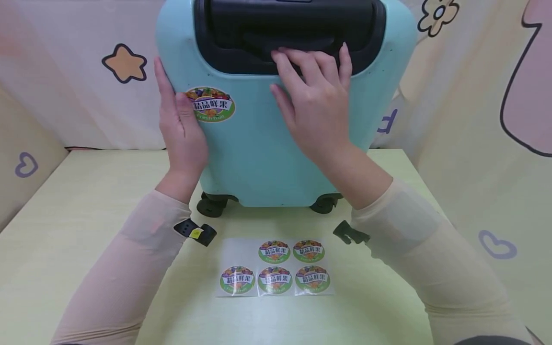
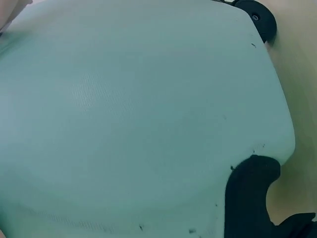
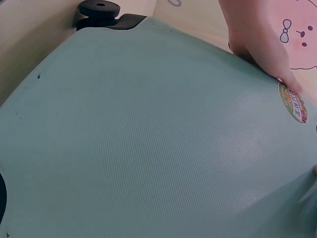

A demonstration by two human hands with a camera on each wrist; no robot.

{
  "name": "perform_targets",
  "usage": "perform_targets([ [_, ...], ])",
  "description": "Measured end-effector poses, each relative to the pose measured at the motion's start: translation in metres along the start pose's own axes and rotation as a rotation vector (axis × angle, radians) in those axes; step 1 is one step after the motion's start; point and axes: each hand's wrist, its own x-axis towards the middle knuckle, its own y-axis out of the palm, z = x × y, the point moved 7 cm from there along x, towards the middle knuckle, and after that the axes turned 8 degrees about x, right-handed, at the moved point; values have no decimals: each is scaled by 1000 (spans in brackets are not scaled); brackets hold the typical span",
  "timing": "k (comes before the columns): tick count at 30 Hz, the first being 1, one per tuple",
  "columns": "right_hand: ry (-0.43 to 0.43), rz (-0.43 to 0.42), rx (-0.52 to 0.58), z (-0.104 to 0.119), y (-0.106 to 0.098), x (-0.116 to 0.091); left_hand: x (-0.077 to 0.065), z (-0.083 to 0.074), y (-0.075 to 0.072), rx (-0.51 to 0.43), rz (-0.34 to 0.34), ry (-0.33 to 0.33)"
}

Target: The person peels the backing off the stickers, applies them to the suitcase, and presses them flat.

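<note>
A light blue hard-shell suitcase [image 1: 263, 143] stands upright on its wheels, and a black recessed handle panel [image 1: 293, 28] is at its top. An oval fruit sticker [image 1: 212, 109] with Chinese lettering is on the shell's upper left. My left hand [image 1: 183, 132] lies against the suitcase's left side, its thumb on the front at the sticker's edge. My right hand [image 1: 316, 96] rests over the lower rim of the black panel, fingertips on the dark plastic. The right wrist view shows the left thumb [image 3: 290, 82] touching the sticker [image 3: 293, 103]; the left wrist view shows mostly bare shell [image 2: 148, 109].
A sheet of several matching oval stickers [image 1: 275, 267] lies flat on the pale green table [image 1: 181, 306] in front of the suitcase. Black wheels [image 1: 211, 206] sit under it. Printed curtains [image 1: 77, 96] close in the back and sides.
</note>
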Motion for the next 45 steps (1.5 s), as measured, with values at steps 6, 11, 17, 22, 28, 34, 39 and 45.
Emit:
perform_targets([
  [6,-5,-11,-2,1,0,0,-1,1,-7,-46,6,-137],
  [11,-2,-10,-3,1,0,1,-2,-6,-2,-69,30,-110],
  [17,-6,-7,-5,2,1,1,-2,-3,6,-11,47,-133],
  [22,-11,-9,-6,2,1,0,-5,0,6,94,75,-181],
  [28,-11,-12,-10,1,0,0,-5,0,6,127,99,-215],
  [34,-9,-14,-6,1,0,0,-5,-1,7,114,110,-205],
  [39,-14,-26,-5,0,0,0,-4,-1,8,114,129,-160],
  [45,-16,-18,-8,0,0,-1,-3,-3,5,47,139,-40],
])
